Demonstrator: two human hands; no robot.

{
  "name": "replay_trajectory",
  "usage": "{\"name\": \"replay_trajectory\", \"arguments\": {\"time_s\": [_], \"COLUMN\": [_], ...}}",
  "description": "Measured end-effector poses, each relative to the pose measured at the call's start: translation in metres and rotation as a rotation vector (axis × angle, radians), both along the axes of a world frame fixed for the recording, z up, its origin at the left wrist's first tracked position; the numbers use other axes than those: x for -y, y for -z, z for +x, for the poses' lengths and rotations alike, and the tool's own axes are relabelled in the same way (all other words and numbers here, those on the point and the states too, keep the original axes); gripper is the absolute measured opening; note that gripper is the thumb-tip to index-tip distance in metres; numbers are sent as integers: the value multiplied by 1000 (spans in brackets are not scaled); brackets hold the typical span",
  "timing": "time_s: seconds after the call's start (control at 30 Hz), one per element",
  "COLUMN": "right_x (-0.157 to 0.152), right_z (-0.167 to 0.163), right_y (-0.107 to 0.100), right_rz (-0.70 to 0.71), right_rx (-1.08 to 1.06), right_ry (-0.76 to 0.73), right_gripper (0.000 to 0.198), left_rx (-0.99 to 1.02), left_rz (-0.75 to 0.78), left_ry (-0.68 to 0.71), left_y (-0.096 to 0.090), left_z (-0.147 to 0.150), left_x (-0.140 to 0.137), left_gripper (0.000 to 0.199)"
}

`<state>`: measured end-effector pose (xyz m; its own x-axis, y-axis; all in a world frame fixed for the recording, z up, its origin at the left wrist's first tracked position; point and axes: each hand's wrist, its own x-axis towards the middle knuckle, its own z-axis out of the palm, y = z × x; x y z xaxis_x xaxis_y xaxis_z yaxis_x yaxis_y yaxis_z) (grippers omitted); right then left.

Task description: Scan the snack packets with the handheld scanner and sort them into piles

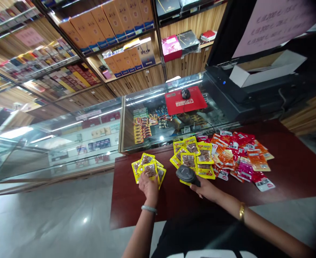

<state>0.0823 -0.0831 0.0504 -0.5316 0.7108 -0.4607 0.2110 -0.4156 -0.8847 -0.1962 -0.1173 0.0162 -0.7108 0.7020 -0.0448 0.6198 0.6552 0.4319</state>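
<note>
Currently my left hand (149, 186) pinches a yellow packet (150, 170) atop the small stack; right hand (204, 189) grips the scanner (187, 175). Best: keep barcode flat, facing scanner, other packets apart.

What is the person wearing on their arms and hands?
Both arms are bare, with no sleeves or gloves. The left hand has a smooth pale grey-green bangle round its wrist. The right hand has a shiny gold bracelet on its wrist.
</note>
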Motion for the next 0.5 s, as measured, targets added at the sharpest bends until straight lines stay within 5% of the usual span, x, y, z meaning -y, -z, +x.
{"name": "replay_trajectory", "arguments": {"time_s": [0.1, 0.2, 0.37, 0.5], "right_x": [1, 1, 2, 2], "right_z": [8, 16, 29, 34], "right_y": [0, -1, -8, -12], "right_rz": [-4, 11, 47, 56], "right_rx": [32, 62, 96, 105], "right_ry": [17, 35, 92, 124], "right_gripper": [73, 71, 71, 70], "left_rx": [99, 150, 154, 406], "left_rz": [-17, -102, -336, -277], "left_ry": [308, 447, 490, 444], "left_y": [5, 16, 33, 45], "left_z": [33, 66, 81, 65], "left_x": [-32, -72, -117, -111], "left_gripper": [47, 50, 42, 21]}}
